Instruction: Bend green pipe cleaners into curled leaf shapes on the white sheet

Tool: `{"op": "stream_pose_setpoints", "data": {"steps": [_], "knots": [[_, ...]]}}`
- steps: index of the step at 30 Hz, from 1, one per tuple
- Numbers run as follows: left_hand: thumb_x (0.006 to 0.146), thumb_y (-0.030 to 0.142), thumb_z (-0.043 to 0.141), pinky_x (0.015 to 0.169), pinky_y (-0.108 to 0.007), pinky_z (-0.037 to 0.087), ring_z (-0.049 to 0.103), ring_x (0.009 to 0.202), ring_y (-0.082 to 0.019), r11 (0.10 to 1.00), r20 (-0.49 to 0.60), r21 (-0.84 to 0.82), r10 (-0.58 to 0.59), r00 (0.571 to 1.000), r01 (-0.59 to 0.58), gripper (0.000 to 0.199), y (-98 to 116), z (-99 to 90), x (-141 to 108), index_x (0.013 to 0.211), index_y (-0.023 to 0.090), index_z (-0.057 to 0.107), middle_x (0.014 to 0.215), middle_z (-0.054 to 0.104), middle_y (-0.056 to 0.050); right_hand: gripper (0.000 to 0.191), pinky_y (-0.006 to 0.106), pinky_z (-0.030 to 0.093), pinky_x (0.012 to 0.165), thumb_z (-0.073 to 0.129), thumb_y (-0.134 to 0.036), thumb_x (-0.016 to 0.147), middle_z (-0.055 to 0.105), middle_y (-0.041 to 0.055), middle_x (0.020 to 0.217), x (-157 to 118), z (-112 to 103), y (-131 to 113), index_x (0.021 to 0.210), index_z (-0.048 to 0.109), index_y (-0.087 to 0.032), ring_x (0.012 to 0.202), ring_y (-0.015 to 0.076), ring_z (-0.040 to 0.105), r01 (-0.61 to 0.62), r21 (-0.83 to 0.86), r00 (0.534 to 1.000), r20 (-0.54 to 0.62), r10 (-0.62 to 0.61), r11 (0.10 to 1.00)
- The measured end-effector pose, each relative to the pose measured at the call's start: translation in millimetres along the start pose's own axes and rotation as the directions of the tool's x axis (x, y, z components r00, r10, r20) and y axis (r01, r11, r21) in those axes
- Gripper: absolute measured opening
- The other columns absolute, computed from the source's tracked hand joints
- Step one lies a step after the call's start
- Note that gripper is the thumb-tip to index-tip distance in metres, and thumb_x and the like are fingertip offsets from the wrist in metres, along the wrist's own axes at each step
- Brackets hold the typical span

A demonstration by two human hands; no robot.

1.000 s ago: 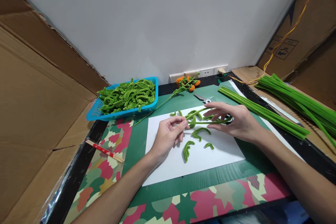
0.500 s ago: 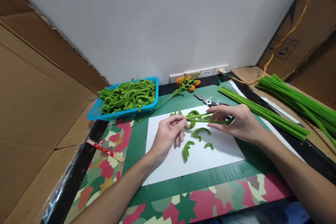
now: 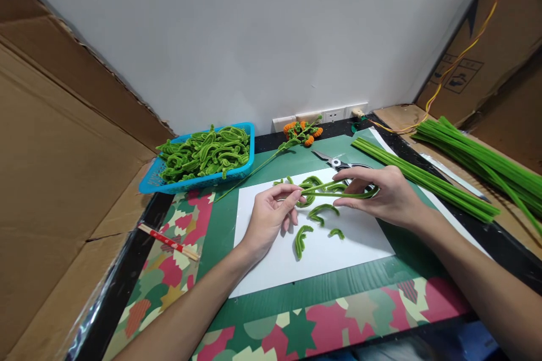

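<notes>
Between my hands is a green pipe cleaner [image 3: 322, 194], bent into a long narrow loop. My left hand [image 3: 277, 208] pinches its ends together between thumb and fingers. Near the loop's bend, my right hand [image 3: 376, 192] grips it, thumb on the lower strand and fingertips on the upper one. Beneath lies a white sheet of paper [image 3: 262, 276] with several short curled green pieces, among them a curved piece [image 3: 301, 241] and a small hooked one [image 3: 337, 233]. Scissors [image 3: 336, 163] lie partly opened behind my right hand, which covers part of their handles.
A blue basket [image 3: 203, 183] heaped with bent green pieces stands at the back left. An orange-flowered stem [image 3: 277, 152] lies beside it. Straight pipe cleaners [image 3: 423, 180] and a larger bundle [image 3: 486, 161] are at right. Chopsticks in a red wrapper [image 3: 169, 242] rest at left.
Both hands keep their hold on the pipe cleaner and have barely moved. The whole view has shifted very slightly.
</notes>
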State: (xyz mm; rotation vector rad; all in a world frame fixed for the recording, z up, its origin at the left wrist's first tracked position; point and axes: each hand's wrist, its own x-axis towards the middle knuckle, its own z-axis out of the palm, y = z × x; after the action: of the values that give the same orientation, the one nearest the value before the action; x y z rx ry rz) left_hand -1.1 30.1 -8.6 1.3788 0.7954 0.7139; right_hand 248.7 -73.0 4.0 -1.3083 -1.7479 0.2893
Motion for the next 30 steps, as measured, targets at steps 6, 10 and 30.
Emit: {"op": "stream_pose_setpoints", "data": {"steps": [6, 10, 30], "knots": [[0.091, 0.05, 0.083, 0.034, -0.015, 0.036, 0.058, 0.043, -0.006, 0.999, 0.019, 0.045, 0.007, 1.0, -0.008, 0.04, 0.3, 1.1, -1.7, 0.106, 0.014, 0.078, 0.089, 0.078, -0.007, 0.035, 0.028, 0.065, 0.067, 0.086, -0.046, 0.092, 0.085, 0.0038, 0.082, -0.4, -1.2, 0.1, 0.115, 0.078, -0.021, 0.07, 0.021, 0.082, 0.018, -0.007, 1.0, -0.017, -0.018, 1.0], [0.095, 0.051, 0.078, 0.034, -0.014, 0.031, 0.052, 0.04, -0.003, 0.998, 0.036, 0.066, 0.016, 0.999, -0.018, 0.038, 0.1, 2.2, -3.3, 0.107, 0.015, 0.077, 0.092, 0.078, -0.006, 0.036, 0.028, 0.064, 0.066, 0.085, -0.045, 0.092, 0.085, 0.0044, 0.084, 0.0, -1.4, -0.7, 0.116, 0.077, -0.02, 0.07, 0.0204, 0.081, 0.026, -0.005, 0.999, -0.028, -0.026, 1.0], [0.097, 0.054, 0.074, 0.036, -0.014, 0.027, 0.049, 0.04, -0.002, 1.0, 0.083, 0.028, 0.002, 0.997, -0.005, 0.042, -0.2, 1.3, -3.3, 0.088, 0.014, 0.069, 0.079, 0.071, -0.001, 0.03, 0.022, 0.06, 0.061, 0.087, -0.04, 0.091, 0.082, 0.0006, 0.077, 1.0, -1.3, -1.8, 0.111, 0.077, -0.02, 0.061, 0.0149, 0.077, 0.081, -0.028, 0.996, -0.027, -0.082, 0.996]]}}
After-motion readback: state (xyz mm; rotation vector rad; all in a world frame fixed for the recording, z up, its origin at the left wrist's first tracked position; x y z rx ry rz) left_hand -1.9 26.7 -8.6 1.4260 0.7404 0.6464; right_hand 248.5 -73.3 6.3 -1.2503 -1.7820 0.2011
